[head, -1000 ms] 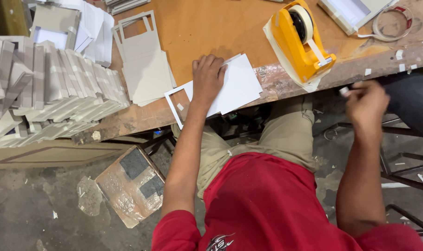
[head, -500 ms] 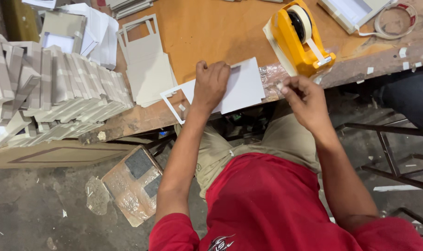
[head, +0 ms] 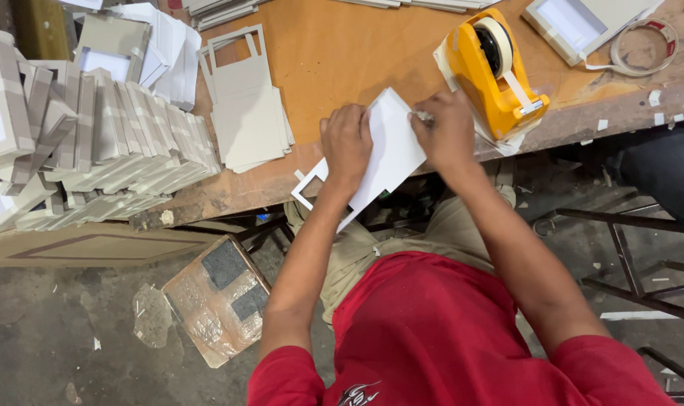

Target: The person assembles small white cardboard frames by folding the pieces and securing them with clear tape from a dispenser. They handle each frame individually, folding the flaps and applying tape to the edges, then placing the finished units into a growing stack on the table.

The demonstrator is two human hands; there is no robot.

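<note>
- The worktop point(head: 342, 53) ends in a rough near edge that runs from about 8 o'clock up to 3 o'clock across the view; my white card point(head: 391, 154) overhangs that edge, its lower corner hanging over my lap.
- Open brown surface lies at 12 o'clock from my hands, between the flat grey card blanks point(head: 248, 113) at 10 o'clock and the yellow tape dispenser point(head: 496, 71) at 2 o'clock.
- The dispenser sits just beside my right hand, close to the edge, so there is little room on that side.
- At 9 o'clock, well apart from my hands, stacked folded grey boxes point(head: 94, 150) crowd the left end of the worktop right up to its edge.
- At 1 o'clock, far off, a shallow white-lined tray point(head: 575, 22) and a loose loop of tape point(head: 643, 45) lie near the back.
- My left hand point(head: 347, 146) lies palm down on the white card, fingers curled, pressing its left part against the worktop.
- My right hand point(head: 447, 131) is closed in a pinch at the card's upper right edge, at 3 o'clock from the left hand; a small pale bit shows at the fingertips, and I cannot tell what it is.
- A thin white cut-out frame point(head: 308, 184) pokes out from under the card at 7 o'clock of my left hand.
</note>
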